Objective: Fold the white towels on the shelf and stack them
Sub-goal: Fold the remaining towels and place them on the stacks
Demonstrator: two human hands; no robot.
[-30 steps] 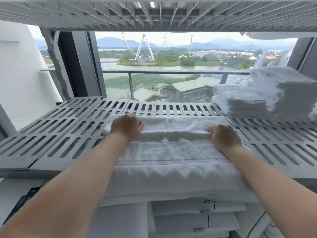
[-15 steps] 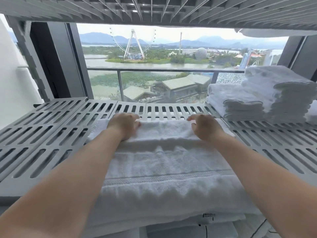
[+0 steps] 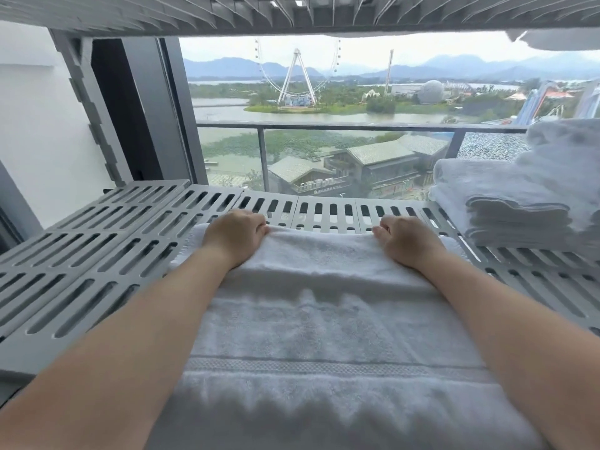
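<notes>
A white towel (image 3: 324,316) lies spread along the middle of the grey slatted shelf (image 3: 97,254), its near end hanging over the front edge. My left hand (image 3: 235,237) grips the towel's far edge at the left, fingers curled over it. My right hand (image 3: 404,240) grips the same far edge at the right. Both forearms lie along the towel's sides. A stack of folded white towels (image 3: 516,203) sits on the shelf at the right.
Another slatted shelf (image 3: 292,11) hangs close overhead, with a white towel (image 3: 558,39) at its right. Behind the shelf stands a window with a balcony rail (image 3: 324,125). The shelf's left part is bare slats. A white wall (image 3: 39,125) is at the left.
Both hands have slid the towel's far edge farther back along the shelf toward the window. The view has moved closer and slightly up, hiding the towels below the shelf.
</notes>
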